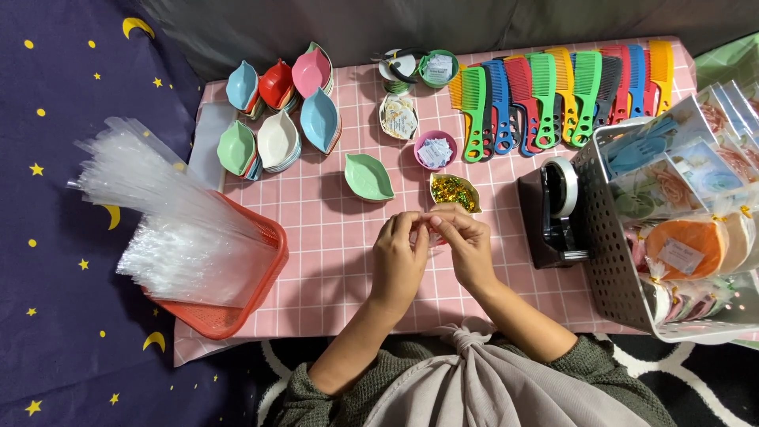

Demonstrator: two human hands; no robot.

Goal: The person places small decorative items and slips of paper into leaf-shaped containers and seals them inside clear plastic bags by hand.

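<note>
My left hand (pixel 398 258) and my right hand (pixel 466 247) meet over the pink checked cloth (pixel 332 253), fingertips pinched together on a small thin item that is too small to make out. Just beyond the fingers sits a little leaf-shaped dish of gold and green sequins (pixel 455 191). An empty green leaf-shaped dish (pixel 368 175) lies to the left of it.
A red basket (pixel 237 312) of clear plastic bags (pixel 170 221) stands at the left. Stacks of coloured leaf dishes (pixel 281 111) and a row of coloured combs (pixel 553 87) line the back. A black tape dispenser (pixel 553 209) and a grey basket (pixel 609 245) of packaged items stand at the right.
</note>
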